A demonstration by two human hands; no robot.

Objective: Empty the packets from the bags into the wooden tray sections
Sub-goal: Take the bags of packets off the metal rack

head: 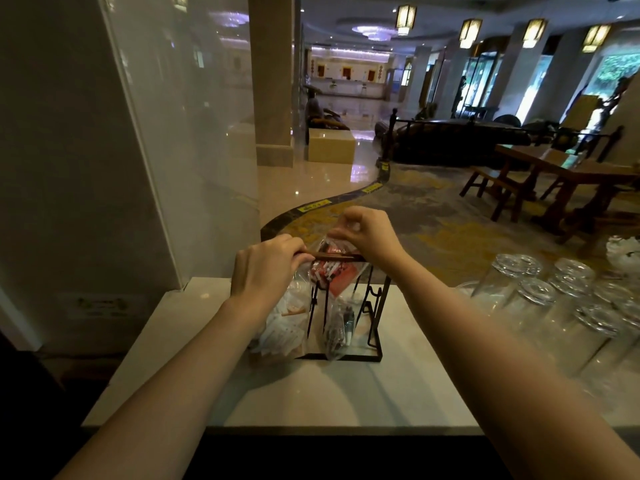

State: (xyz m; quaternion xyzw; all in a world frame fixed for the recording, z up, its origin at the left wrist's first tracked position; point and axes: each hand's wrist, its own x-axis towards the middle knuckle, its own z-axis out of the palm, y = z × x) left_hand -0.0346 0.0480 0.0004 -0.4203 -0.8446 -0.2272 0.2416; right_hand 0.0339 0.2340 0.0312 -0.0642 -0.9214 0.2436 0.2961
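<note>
A black metal stand (375, 355) with a thin wooden tray edge (341, 258) on top sits on the white counter (311, 393). A clear plastic bag of red and white packets (334, 275) hangs at the tray's top. My left hand (266, 268) grips the bag's left side by the tray edge. My right hand (367, 233) pinches the bag's upper rim above the tray. A second clear bag of white packets (280, 330) leans at the stand's left. A third bag with dark packets (341, 327) stands inside the frame.
Several upturned glass tumblers (554, 299) crowd the counter's right side. A glass partition (194, 150) rises at the left behind the counter. Beyond lie a hotel lobby floor and wooden tables (554, 174).
</note>
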